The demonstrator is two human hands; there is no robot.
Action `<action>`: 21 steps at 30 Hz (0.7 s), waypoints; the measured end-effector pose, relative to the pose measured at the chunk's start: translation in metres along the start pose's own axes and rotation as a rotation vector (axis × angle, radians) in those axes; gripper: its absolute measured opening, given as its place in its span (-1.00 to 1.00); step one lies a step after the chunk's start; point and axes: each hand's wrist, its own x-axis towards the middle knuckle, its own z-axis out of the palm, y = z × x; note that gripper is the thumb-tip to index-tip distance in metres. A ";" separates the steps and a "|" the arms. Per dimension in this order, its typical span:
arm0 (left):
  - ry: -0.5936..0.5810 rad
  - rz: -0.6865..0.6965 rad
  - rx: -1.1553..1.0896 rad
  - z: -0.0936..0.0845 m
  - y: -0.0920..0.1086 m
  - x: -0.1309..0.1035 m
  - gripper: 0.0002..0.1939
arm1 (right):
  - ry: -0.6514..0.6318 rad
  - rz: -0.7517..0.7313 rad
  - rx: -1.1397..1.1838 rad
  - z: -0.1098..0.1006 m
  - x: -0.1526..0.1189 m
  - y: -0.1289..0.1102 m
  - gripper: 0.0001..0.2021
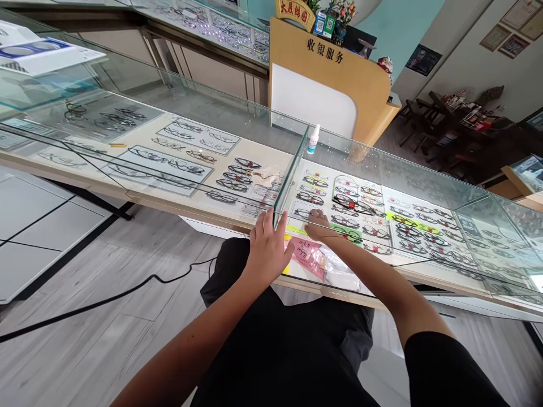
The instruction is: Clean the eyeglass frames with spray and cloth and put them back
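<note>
My left hand is at the near edge of an upright glass panel, fingers spread and stretched out, with fingertips on both sides of the edge. My right hand reaches inside the glass display case, its fingers bent together. Right at those fingertips lies a pair of thin-framed eyeglasses, partly covered by the hand. What the fingers hold, if anything, is hidden. Below the right wrist are a pink printed packet and a clear plastic bag. Dark eyeglasses sit just beyond the hand.
Rows of eyeglasses fill the case to the right, with more frames left of the panel. A white spray bottle stands behind the panel. A wooden counter rises beyond. A black cable crosses the floor at left.
</note>
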 end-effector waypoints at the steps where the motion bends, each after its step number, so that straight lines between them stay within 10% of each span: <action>1: 0.000 -0.001 0.001 0.000 0.000 0.000 -0.26 | -0.014 -0.014 0.011 -0.003 -0.010 -0.002 -0.59; 10: 0.004 -0.019 0.008 0.000 -0.002 0.001 -0.30 | -0.182 -0.266 0.132 -0.047 -0.140 0.006 -0.64; 15: -0.022 -0.031 0.004 0.000 -0.002 0.002 -0.27 | 0.103 -0.463 0.152 -0.096 -0.217 0.009 -0.54; 21: -0.016 -0.018 0.009 -0.001 -0.003 0.004 -0.27 | 0.365 -0.243 0.095 -0.157 -0.188 0.055 -0.56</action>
